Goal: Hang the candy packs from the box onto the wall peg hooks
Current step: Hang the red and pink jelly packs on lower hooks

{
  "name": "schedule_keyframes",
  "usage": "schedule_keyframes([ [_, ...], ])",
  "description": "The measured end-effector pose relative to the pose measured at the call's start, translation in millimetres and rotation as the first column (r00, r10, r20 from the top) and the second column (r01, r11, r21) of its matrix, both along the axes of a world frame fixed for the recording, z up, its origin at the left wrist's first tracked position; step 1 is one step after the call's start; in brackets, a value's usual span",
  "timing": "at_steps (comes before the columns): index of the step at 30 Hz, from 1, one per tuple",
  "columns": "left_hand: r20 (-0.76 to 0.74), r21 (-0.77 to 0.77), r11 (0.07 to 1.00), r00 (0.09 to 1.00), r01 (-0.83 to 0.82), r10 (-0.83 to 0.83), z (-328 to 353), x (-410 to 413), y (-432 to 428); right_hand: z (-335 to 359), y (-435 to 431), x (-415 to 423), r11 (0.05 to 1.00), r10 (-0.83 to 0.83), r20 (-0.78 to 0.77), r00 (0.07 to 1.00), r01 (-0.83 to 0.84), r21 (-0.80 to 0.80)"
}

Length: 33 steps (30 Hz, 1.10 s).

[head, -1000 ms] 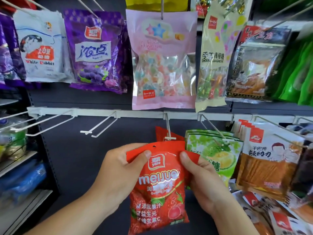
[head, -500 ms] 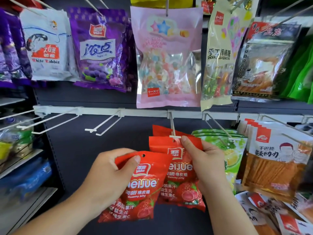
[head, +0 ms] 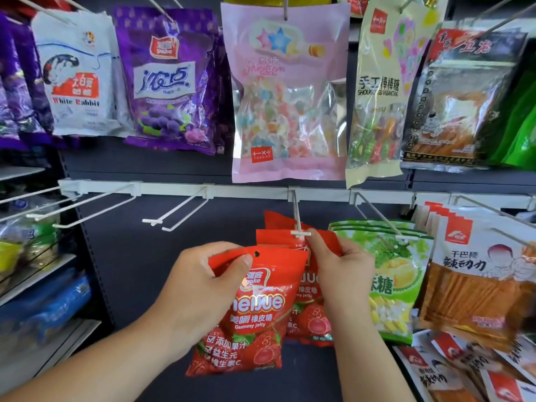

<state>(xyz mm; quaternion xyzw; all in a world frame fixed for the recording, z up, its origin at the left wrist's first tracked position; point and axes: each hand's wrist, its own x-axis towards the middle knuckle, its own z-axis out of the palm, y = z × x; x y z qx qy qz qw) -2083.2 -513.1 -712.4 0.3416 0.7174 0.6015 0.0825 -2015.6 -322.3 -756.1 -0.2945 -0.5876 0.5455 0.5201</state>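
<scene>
Moved up: front red pack (head: 255, 314), now nearer the peg hook (head: 296, 216) than half a second ago. Risk: our right grip (head: 345, 265) crowds the hook tip, so the hang hole (head: 256, 253) could miss. Our left grip (head: 200, 282) clamps that pack's top edge; right grip pinches the second red pack (head: 309, 303) at the tip.

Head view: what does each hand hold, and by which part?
The left hand pinches a red gummy pack at its top edge, thumb beside the hang hole. The right hand pinches the top of a second red pack at the peg hook.
</scene>
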Motion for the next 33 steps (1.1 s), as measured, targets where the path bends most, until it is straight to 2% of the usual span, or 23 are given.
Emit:
schedule_keyframes([
  [3, 0.031, 0.032, 0.999, 0.999, 0.026, -0.027, 2.0, -2.0, 12.6, 1.7, 2.1, -2.3, 0.989, -0.135, 0.076, 0.988, 0.129, 0.079],
  [8, 0.070, 0.069, 0.994, 0.994, 0.080, -0.085, 6.9, -4.7, 41.2, 25.0, -1.6, 19.9, 0.929, -0.261, -0.071, 0.963, 0.270, 0.251],
  [10, 0.082, 0.071, 0.992, 0.991, 0.104, -0.109, 6.0, -5.3, 50.7, 31.4, 0.8, 31.2, 0.959, -0.144, -0.066, 0.987, 0.156, 0.237],
  [12, 0.103, 0.092, 0.990, 0.988, 0.102, -0.111, 3.8, -5.4, 58.2, 31.2, 3.9, 36.0, 0.980, 0.024, 0.031, 0.999, -0.029, 0.196],
  [14, 0.125, 0.110, 0.990, 0.987, 0.090, -0.104, 1.5, -4.9, 64.5, 26.2, 6.2, 36.7, 0.978, 0.087, 0.118, 0.989, -0.108, 0.180],
  [23, 0.148, 0.138, 0.988, 0.984, 0.075, -0.095, -7.0, -8.5, 76.9, 16.2, 5.7, 34.2, 0.980, -0.034, 0.108, 0.994, 0.011, 0.199],
  [26, 0.141, 0.078, 0.993, 0.985, 0.085, -0.095, -11.0, -21.8, 77.4, 12.8, 2.6, 30.5, 0.975, -0.113, 0.115, 0.987, 0.088, 0.206],
  [28, 0.065, 0.024, 0.997, 0.995, 0.079, -0.081, -13.3, -30.4, 81.6, 8.7, -2.3, 28.3, 0.929, -0.254, 0.129, 0.959, 0.204, 0.310],
  [30, -0.056, 0.000, 1.000, 0.998, 0.008, -0.008, -12.7, -37.2, 88.8, 4.0, -8.8, 28.7, 0.798, -0.430, 0.068, 0.900, 0.344, 0.495],
  [32, -0.185, -0.032, 0.995, 0.979, -0.098, 0.091, -12.4, -43.0, 94.9, -3.6, -18.8, 28.5, 0.633, -0.504, 0.030, 0.863, 0.346, 0.692],
  [33, -0.231, -0.045, 0.988, 0.963, -0.150, 0.136, -13.1, -44.8, 95.1, -11.9, -23.8, 26.8, 0.579, -0.493, 0.060, 0.868, 0.276, 0.767],
])
